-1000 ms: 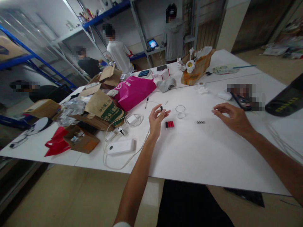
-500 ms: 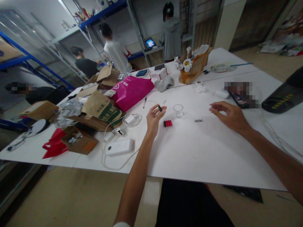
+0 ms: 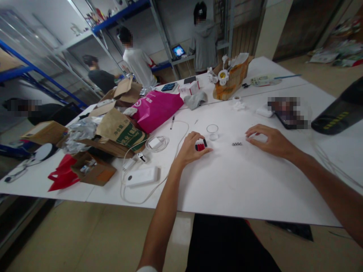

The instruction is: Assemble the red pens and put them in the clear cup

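My left hand (image 3: 189, 149) is low over the table, thumb and fingers curved around a small black cylinder (image 3: 205, 142) near the fingertips. Behind its thumb, partly hidden, lies a row of short red cylinders (image 3: 200, 146), which look like batteries. A clear round glass (image 3: 213, 135) stands just beyond that hand. To the right, my right hand (image 3: 269, 140) hovers with thumb and index finger curved and their tips slightly apart; I make out nothing between them. Several small metal pieces (image 3: 237, 144) sit in a row on the table to the left of its fingertips.
Left on the white table (image 3: 227, 189) are a white power bank (image 3: 141, 176), cables, a pink bag (image 3: 159, 109) and open cardboard boxes (image 3: 93, 168). A phone (image 3: 286, 118) and black bottle (image 3: 337, 109) are at right. Several people (image 3: 137, 62) are beyond the table.
My left hand has come down and slightly right with the black cylinder, now over the row of red ones. The right hand has shifted slightly left, towards the metal pieces.
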Tool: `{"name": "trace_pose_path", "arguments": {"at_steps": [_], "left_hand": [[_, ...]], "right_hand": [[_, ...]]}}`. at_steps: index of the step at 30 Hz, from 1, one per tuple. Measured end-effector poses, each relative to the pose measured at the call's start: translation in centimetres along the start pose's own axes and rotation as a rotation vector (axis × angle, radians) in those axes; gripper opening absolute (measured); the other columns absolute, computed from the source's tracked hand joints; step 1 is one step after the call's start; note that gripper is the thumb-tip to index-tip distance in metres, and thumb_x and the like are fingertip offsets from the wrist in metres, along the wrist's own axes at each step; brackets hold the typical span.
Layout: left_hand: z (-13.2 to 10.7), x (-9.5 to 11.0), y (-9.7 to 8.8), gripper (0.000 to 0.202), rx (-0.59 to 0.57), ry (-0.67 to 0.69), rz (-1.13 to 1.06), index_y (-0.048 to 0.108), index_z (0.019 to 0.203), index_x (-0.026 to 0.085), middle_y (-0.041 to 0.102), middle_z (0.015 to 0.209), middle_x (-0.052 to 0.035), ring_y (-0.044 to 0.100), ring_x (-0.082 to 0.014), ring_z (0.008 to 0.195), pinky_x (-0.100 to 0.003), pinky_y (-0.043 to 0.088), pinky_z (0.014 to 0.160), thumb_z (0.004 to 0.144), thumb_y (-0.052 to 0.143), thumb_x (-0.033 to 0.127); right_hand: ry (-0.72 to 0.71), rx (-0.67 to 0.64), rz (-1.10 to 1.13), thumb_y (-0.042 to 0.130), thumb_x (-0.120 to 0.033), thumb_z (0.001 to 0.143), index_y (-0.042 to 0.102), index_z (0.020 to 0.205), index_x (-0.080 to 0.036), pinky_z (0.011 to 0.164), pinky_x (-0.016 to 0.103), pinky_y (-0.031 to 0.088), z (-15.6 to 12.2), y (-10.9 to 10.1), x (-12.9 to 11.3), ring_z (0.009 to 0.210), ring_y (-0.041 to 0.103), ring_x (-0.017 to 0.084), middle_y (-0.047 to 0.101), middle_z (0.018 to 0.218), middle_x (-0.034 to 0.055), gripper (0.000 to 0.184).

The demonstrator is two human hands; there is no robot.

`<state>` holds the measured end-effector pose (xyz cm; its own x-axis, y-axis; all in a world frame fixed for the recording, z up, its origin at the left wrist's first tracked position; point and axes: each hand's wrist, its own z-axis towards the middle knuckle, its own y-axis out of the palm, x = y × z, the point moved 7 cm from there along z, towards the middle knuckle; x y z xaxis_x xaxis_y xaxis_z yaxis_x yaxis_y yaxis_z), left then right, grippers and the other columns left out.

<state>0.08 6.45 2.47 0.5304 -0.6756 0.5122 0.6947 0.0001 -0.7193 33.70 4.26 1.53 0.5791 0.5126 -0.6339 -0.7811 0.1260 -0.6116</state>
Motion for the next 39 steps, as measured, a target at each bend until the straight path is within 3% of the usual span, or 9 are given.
{"name": "trace_pose_path", "arguments": {"at_steps": [5, 13, 33, 39], "left_hand": [[-0.3, -0.2, 1.5, 0.054, -0.125, -0.069, 0.076, 0.072, 0.119, 0.025, 0.069, 0.127, -0.0118, 0.065, -0.0324, 0.122, -0.051, 0.053, 0.115, 0.086, 0.094, 0.062], [-0.6, -0.4, 2.3, 0.057, -0.205, -0.094, 0.161, 0.071, 0.122, 0.025, 0.066, 0.128, -0.0120, 0.062, -0.0349, 0.123, -0.055, 0.051, 0.116, 0.089, 0.089, 0.068], [-0.9, -0.7, 2.2, 0.065, -0.219, -0.114, 0.216, 0.068, 0.127, 0.024, 0.066, 0.135, -0.0126, 0.060, -0.0362, 0.129, -0.057, 0.048, 0.119, 0.089, 0.088, 0.072], [-0.9, -0.7, 2.2, 0.064, -0.226, -0.107, 0.200, 0.067, 0.129, 0.024, 0.064, 0.136, -0.0129, 0.059, -0.0367, 0.130, -0.057, 0.048, 0.120, 0.087, 0.091, 0.067]], "right_hand": [[-0.044, -0.069, -0.032, 0.072, -0.050, 0.099, 0.079, 0.098, -0.031, 0.108, 0.056, 0.061, -0.2, 1.2, 0.1, 0.111, 0.078, 0.032, 0.080, 0.115, 0.0095, 0.020], [-0.045, -0.102, -0.049, 0.073, -0.047, 0.098, 0.079, 0.098, -0.033, 0.108, 0.059, 0.060, -0.5, 2.3, 0.7, 0.113, 0.077, 0.034, 0.079, 0.115, 0.0083, 0.015], [-0.062, -0.119, -0.033, 0.070, -0.045, 0.100, 0.078, 0.102, -0.034, 0.106, 0.058, 0.060, -0.6, 2.9, 0.5, 0.110, 0.077, 0.033, 0.080, 0.114, 0.0073, 0.014], [-0.072, -0.116, -0.040, 0.072, -0.047, 0.099, 0.079, 0.103, -0.034, 0.107, 0.057, 0.060, -0.6, 2.7, 0.8, 0.111, 0.077, 0.033, 0.081, 0.115, 0.0069, 0.015]]}}
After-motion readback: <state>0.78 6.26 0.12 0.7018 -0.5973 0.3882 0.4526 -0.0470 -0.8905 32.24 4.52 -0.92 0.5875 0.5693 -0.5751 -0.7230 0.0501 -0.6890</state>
